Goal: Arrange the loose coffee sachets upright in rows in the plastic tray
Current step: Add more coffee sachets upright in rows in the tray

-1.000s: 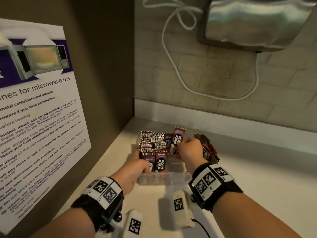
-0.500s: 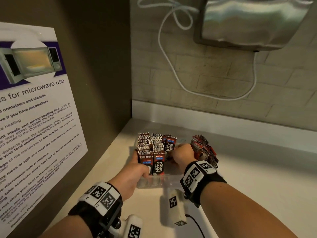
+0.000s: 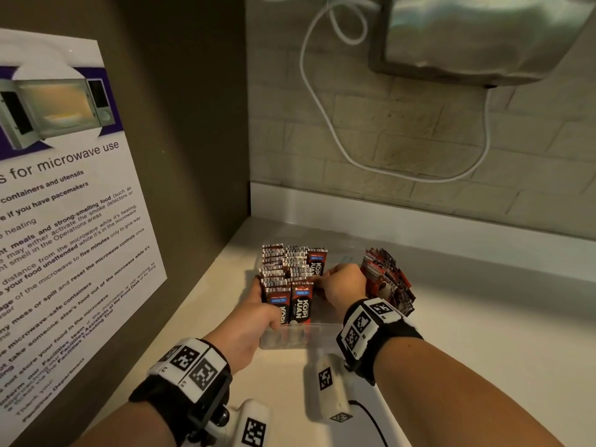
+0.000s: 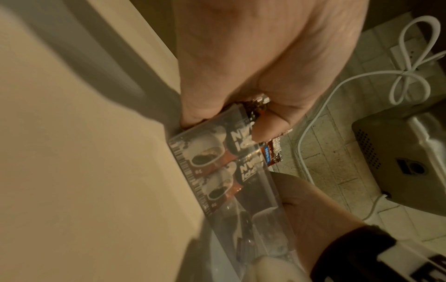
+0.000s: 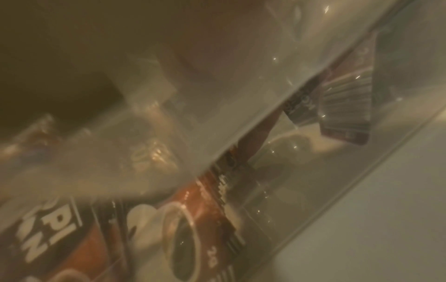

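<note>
Clear plastic tray (image 3: 300, 338) sits on the pale counter (image 3: 483, 350), and everything else is placed from it. Much is hard to read: the right wrist view is a blurred look through the tray wall (image 5: 277, 106), showing only smeared sachet print, and the right hand's fingers are hidden behind its own knuckles in the head view. The right hand (image 3: 343, 285) reaches into the tray's right side with fingers curled, but whether it pinches a sachet I cannot tell. The left hand (image 3: 250, 321) grips the tray's near-left corner, thumb (image 4: 270, 126) pressed on the front sachet there. Inside the tray, coffee sachets (image 3: 290, 272) stand upright in packed rows along its left and middle; the right part shows bare plastic. Just right of the tray, a loose heap of sachets (image 3: 390, 280) lies on the counter, partly covered by the right wrist band.
</note>
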